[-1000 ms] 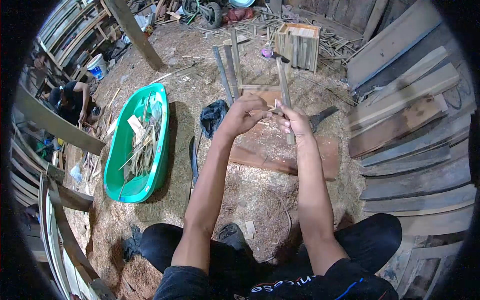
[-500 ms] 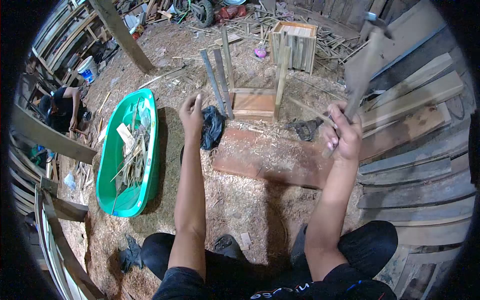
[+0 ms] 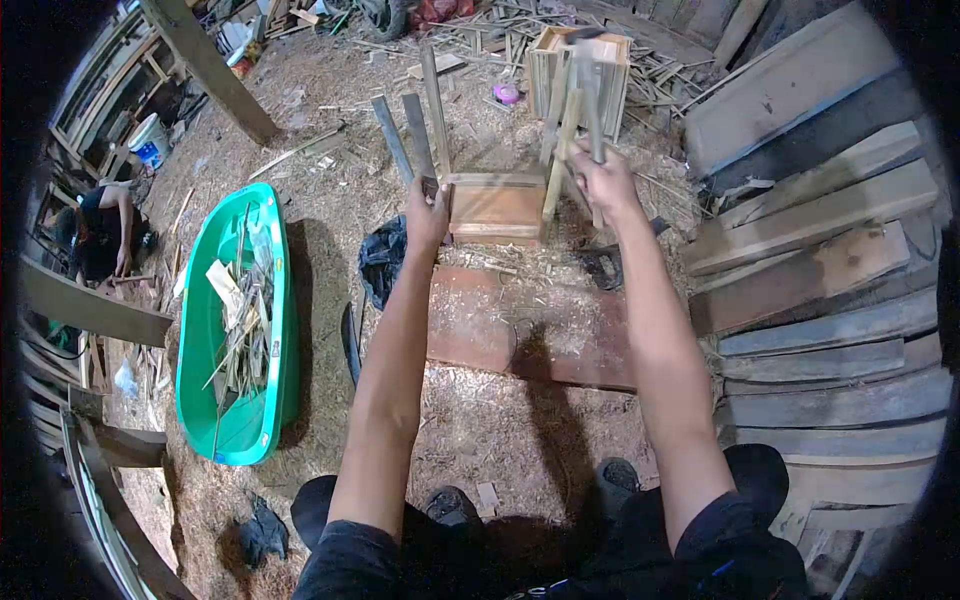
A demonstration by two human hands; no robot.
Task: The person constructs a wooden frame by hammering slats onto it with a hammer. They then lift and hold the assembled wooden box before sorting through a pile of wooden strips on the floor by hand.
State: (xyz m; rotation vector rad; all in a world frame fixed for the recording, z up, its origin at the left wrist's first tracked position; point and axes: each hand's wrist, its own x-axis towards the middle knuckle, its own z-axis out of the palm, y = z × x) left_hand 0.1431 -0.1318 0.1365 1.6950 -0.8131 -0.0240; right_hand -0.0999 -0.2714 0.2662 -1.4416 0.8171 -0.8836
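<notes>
A small wooden frame (image 3: 497, 207) with several upright legs stands on the shavings ahead. My left hand (image 3: 428, 212) is at its left side, thumb and fingers around the edge near a leg. My right hand (image 3: 603, 180) grips the handle of a hammer (image 3: 592, 105), blurred, held upright just right of the frame. A thin stick also seems to lie in that hand; its extent is unclear. In front of the frame lies a reddish-brown board (image 3: 470, 320) sprinkled with shavings. A black plastic bag (image 3: 382, 262) is just left of my left hand.
A green tub (image 3: 190, 350) of wood scraps stands left, with a dark blade (image 3: 350, 342) beside it. Another person (image 3: 108, 225) crouches at far left. A slatted wooden box (image 3: 612, 90) stands behind the frame. Planks (image 3: 820, 215) lie along the right.
My left hand has moved from near the other hand to the frame's left side. The hammer swung up to the right, then came back over the frame's right side.
</notes>
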